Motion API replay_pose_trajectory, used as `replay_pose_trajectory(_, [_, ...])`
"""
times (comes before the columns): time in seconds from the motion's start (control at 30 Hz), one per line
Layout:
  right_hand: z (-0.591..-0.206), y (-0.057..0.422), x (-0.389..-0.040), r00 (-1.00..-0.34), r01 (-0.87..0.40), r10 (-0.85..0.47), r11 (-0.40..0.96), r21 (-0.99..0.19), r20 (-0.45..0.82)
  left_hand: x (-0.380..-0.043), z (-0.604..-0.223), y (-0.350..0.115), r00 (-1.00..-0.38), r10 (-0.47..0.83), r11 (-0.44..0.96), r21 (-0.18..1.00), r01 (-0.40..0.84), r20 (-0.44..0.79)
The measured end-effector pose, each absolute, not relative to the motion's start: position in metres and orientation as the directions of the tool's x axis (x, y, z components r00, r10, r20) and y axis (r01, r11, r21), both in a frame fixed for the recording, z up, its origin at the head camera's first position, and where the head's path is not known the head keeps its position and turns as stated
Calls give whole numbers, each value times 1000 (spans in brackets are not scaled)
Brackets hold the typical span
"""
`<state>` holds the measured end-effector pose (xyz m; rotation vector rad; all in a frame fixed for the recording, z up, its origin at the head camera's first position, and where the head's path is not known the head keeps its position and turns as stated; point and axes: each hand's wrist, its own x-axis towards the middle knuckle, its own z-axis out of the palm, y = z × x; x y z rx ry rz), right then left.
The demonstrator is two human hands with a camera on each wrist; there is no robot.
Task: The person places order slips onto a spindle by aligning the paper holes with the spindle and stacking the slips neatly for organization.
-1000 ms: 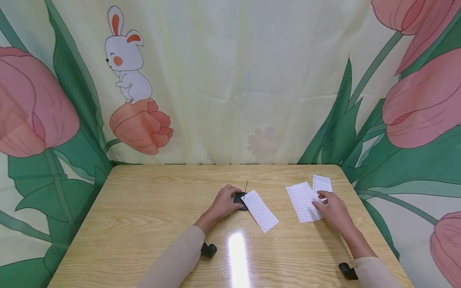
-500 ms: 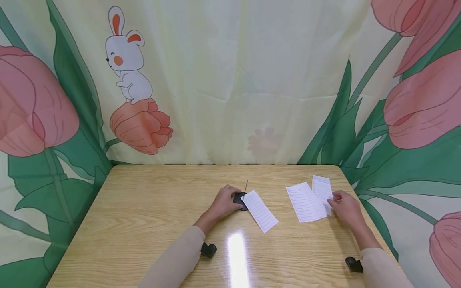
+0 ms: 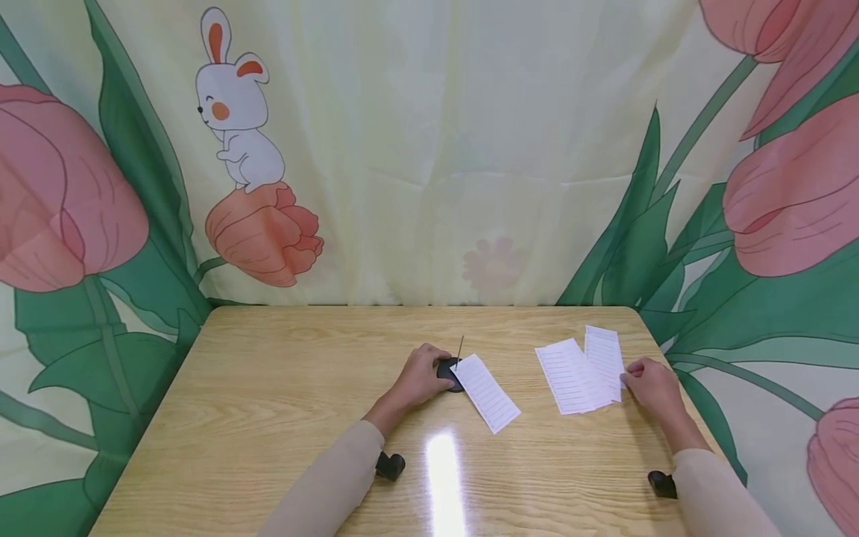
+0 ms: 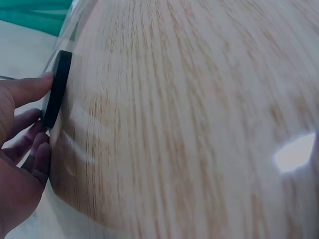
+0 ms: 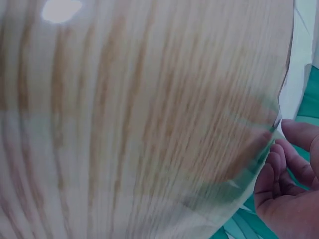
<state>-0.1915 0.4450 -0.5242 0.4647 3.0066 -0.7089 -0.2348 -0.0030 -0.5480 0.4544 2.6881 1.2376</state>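
In the head view, my left hand [image 3: 421, 374] grips the round black base [image 3: 448, 375] of a bill spike, whose thin rod [image 3: 460, 347] stands up from it. A lined white paper slip [image 3: 488, 395] lies slantwise with its top corner at the rod; whether the rod pierces it I cannot tell. The left wrist view has the thumb and fingers on the black base [image 4: 58, 89]. Farther right, my right hand [image 3: 656, 388] pinches the right edge of a lined slip [image 3: 602, 354], which overlaps other slips [image 3: 567, 377]. The right wrist view shows thumb and forefinger meeting at the paper's edge [image 5: 280, 117].
The slips lie near the right edge of a wood-grain table [image 3: 302, 388]. Behind it hangs a curtain [image 3: 403, 149] printed with tulips and a rabbit. A bright light reflection [image 3: 444, 485] shows on the tabletop near the front.
My right hand has moved right, off the middle of the slips to the rightmost slip's edge, uncovering more of them. The left hand and the bill spike have stayed put.
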Motion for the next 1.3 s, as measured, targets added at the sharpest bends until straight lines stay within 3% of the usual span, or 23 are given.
replay_pose_trajectory(1.03, [-519,453,-190,-953,300,252,869,-393,-169,-233,-547,-3,-940,341,608,762,223,3])
replay_pose_trajectory(1.3, [-510,460,-195,-962,273,249,869,-413,-110,-235,-548,-3,-942,336,622,751,220,-2])
